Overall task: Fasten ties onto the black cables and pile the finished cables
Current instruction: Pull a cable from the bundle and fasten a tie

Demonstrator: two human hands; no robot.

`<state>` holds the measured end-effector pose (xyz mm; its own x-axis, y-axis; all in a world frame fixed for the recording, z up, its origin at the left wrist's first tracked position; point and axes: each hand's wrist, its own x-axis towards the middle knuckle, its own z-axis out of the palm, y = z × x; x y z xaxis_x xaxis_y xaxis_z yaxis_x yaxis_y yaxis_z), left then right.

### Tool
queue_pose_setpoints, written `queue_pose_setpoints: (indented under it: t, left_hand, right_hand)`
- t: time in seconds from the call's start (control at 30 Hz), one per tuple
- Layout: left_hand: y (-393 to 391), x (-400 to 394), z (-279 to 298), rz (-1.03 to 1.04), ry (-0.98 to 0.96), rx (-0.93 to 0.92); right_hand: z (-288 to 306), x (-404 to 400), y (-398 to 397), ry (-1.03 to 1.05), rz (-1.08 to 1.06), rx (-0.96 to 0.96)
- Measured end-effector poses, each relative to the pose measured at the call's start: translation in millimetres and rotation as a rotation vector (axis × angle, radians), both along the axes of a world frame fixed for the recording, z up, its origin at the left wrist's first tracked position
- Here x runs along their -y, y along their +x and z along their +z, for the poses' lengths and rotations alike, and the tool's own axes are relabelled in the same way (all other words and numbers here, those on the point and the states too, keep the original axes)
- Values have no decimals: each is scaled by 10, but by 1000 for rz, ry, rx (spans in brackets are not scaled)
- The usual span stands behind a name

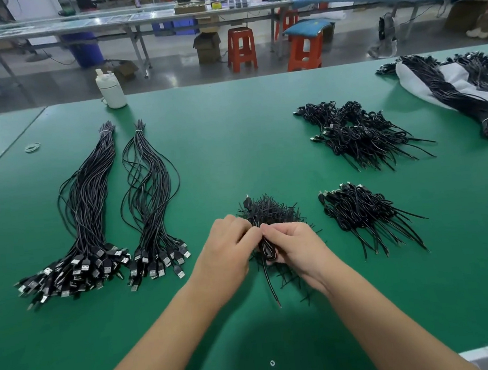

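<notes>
Fingertips (255,234) of both hands meet in a tight pinch on one coiled cable (267,250), apparently w/ a tie at the pinch point; tie itself too small to make out. Cable held just above the tie heap (269,212), which I'll use as landmark; its loose tail hangs toward the person, bare end near the mat. Left hand (230,240) knuckles up, fingers curled onto top of the coil. Right hand (291,246) wraps the coil lower down, thumb and forefinger closed at the same spot. Both forearms come in low from the near edge, converging in a V, wrists about level. Risks, my read: coil could spring open if right-hand grip eases before the tie is twisted shut; tail could snag stray ties in the heap and drag them along; a loosely twisted tie may slip off once piled. Right of the heap, near: small pile of finished cables (366,214). Right and further back: bigger finished pile (358,133). Far right, back: bundles on white wrap (449,88). Left of the heap: two long untied bundles (88,201), USB plugs fanned at the near end. Back left: white bottle (110,88), rubber bands (32,146) on green table (230,126).
</notes>
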<state>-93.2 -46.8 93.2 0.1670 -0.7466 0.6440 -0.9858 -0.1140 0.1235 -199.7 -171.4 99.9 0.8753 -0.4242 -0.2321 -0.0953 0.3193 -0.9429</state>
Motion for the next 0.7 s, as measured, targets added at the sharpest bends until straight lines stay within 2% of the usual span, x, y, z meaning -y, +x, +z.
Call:
queue_pose_setpoints:
  t: [0.17,0.23,0.57,0.67,0.7]
  left_hand:
    - [29,17,-55,-16,-4,-3]
    - [45,17,-55,-27,-7,-3]
    - [-3,72,-24,67,-188,-529]
    - [93,78,-149,113,-138,-563]
    - [149,70,-213,153,-105,-540]
  right_hand:
    - [-1,-5,18,51,-4,-8]
    - [2,-12,5,0,26,10]
    - [-46,44,-64,-49,10,46]
    - [-51,128,-83,-127,-22,-24]
    - [-39,193,-91,-218,-44,-79]
